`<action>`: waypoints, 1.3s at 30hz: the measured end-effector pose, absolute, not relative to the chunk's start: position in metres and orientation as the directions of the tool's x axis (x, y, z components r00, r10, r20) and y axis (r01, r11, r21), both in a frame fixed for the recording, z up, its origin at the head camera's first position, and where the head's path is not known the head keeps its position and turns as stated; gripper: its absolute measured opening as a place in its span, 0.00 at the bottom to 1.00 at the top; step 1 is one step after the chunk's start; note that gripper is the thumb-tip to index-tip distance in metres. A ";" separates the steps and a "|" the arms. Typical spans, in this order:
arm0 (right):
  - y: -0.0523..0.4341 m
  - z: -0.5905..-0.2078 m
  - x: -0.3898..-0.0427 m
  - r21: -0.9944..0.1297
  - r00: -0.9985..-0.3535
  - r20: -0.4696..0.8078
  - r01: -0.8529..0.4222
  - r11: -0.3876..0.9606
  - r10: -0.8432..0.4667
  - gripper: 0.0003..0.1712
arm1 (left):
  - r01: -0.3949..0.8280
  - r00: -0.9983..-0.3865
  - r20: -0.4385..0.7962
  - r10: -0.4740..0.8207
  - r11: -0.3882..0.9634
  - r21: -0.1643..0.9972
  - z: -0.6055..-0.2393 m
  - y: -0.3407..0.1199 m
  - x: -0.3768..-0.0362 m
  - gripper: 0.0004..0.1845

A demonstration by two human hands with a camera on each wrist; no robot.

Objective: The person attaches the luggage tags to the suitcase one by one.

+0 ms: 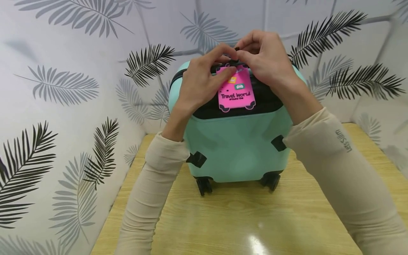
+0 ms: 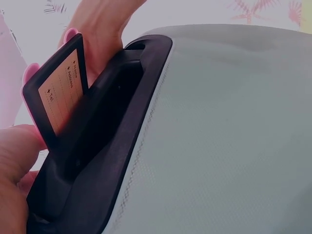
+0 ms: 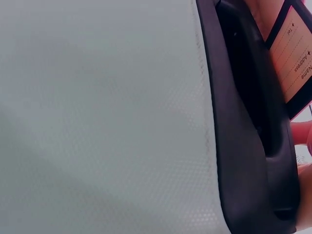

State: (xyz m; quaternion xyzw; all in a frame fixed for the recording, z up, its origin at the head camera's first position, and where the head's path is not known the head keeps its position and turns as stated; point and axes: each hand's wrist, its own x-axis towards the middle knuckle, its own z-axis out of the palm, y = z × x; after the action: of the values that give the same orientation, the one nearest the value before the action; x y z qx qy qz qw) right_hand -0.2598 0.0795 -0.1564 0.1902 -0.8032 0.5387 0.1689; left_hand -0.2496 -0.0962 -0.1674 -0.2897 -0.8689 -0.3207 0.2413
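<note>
A mint-green suitcase (image 1: 239, 148) stands upright with a black carry handle (image 2: 97, 112) along its top. A pink luggage tag (image 1: 237, 97) printed "Travel World" hangs in front of the handle. My left hand (image 1: 202, 79) holds the tag's upper left part, thumb across its front and fingers bent behind. Opposite it, my right hand (image 1: 267, 58) pinches a small black strap end (image 1: 237, 49) between thumb and forefinger above the tag. The tag's back, with name, address and tel lines, faces the suitcase in both wrist views. Fingers partly hide the strap's loop.
The suitcase rests on its wheels (image 1: 271, 180) on a wood-grain table (image 1: 229, 223). Behind and to the left rise white walls (image 1: 79, 117) with a grey and black leaf pattern. Black corner pieces (image 1: 197, 159) sit low on the suitcase front.
</note>
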 end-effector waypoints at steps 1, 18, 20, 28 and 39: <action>0.080 -0.157 -0.260 -0.799 -0.869 0.478 -0.490 0.348 -0.126 0.06 | 0.660 -0.712 0.609 0.349 0.629 0.411 -0.168 -0.096 -0.250 0.11; 0.083 -0.160 -0.263 -0.765 -0.782 0.620 -0.620 0.176 -0.059 0.08 | 0.705 -0.651 0.681 0.336 0.599 0.379 -0.169 -0.097 -0.257 0.10; 0.085 -0.158 -0.263 -0.796 -0.817 0.571 -0.575 0.189 -0.084 0.09 | 0.712 -0.646 0.682 0.342 0.592 0.378 -0.169 -0.097 -0.257 0.10; 0.085 -0.161 -0.261 -0.792 -0.821 0.561 -0.569 0.220 -0.104 0.10 | 0.725 -0.647 0.684 0.338 0.552 0.413 -0.170 -0.095 -0.255 0.08; 0.083 -0.161 -0.260 -0.767 -0.772 0.635 -0.632 0.111 -0.007 0.03 | 0.739 -0.635 0.702 0.323 0.518 0.430 -0.172 -0.095 -0.257 0.07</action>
State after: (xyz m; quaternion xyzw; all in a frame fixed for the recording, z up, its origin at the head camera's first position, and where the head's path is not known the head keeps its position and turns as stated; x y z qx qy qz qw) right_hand -0.2600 0.0828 -0.1610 0.2273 -0.7023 0.6268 0.2495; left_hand -0.2569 -0.0947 -0.1716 -0.3220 -0.8247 -0.3706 0.2809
